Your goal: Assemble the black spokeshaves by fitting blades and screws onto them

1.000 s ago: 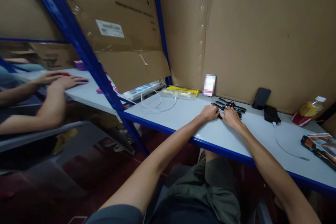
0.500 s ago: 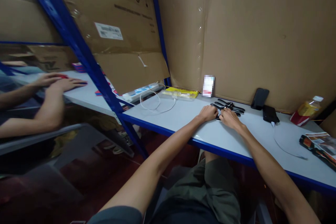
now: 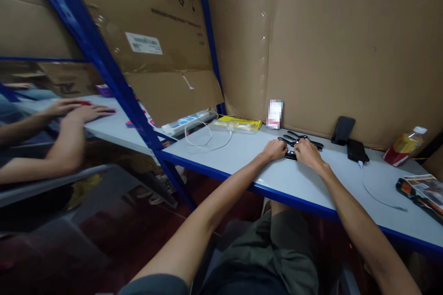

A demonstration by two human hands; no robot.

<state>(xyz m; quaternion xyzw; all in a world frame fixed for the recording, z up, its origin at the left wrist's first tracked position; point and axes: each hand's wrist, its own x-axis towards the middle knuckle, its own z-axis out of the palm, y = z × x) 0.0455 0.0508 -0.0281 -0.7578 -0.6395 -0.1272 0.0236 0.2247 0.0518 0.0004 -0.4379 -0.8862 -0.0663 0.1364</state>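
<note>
On the light grey table (image 3: pixel 242 161), my left hand (image 3: pixel 275 149) is closed at the left end of a small flat black piece (image 3: pixel 291 156), its fingers curled. My right hand (image 3: pixel 307 152) is closed at the right end of the piece, fingertips bent down; what it pinches is too small to make out. Just behind both hands lie black-handled tools like pliers (image 3: pixel 315 144), partly covered by my right hand.
A phone (image 3: pixel 274 114) leans on the cardboard behind. Rightward are a dark phone (image 3: pixel 342 130), a black power bank (image 3: pixel 357 150), a bottle (image 3: pixel 404 147) and an orange-black tool (image 3: pixel 420 200). Leftward are a cable (image 3: pixel 211 148), a power strip (image 3: pixel 187 122) and a person's hands (image 3: pixel 88 111).
My right hand has shifted slightly right and up, leaving more of the small black piece showing between the hands. My left hand has barely moved.
</note>
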